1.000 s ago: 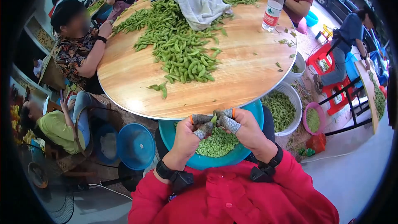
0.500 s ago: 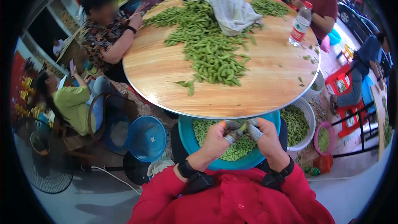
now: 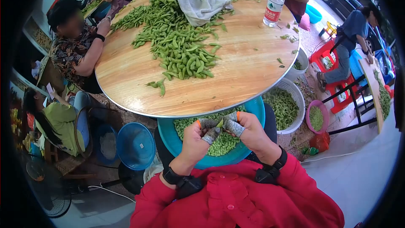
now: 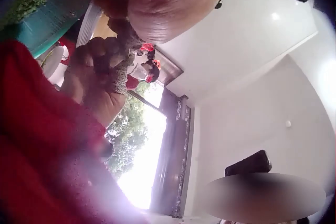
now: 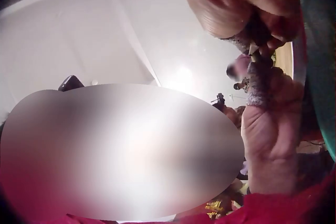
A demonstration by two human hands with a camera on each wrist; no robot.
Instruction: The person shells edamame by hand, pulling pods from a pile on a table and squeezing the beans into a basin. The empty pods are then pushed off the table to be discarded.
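Between the fingertips of my two hands is a small green edamame pod (image 3: 220,123), pinched from both sides. My left hand (image 3: 195,142) grips its left side and my right hand (image 3: 253,134) its right side. Thumbs and forefingers wear grey knitted finger covers (image 3: 235,128). Below the hands stands a teal basin (image 3: 165,138) with a layer of shelled green beans (image 3: 223,147). In the right wrist view a pale bit of the pod (image 5: 253,49) shows at the thumb tips. The left wrist view has the curled fingers largely in shadow.
A round wooden table (image 3: 240,71) edges over the basin, bearing a heap of pods (image 3: 181,50), a white cloth (image 3: 196,0) and a water bottle (image 3: 274,4). Right of the basin is a white basket (image 3: 300,103) of pods; left, a blue basin (image 3: 136,143). Other people sit around.
The head view swung one way and back. Both hands stay together over the basin, with the pod still between the fingertips and its angle slightly changed.
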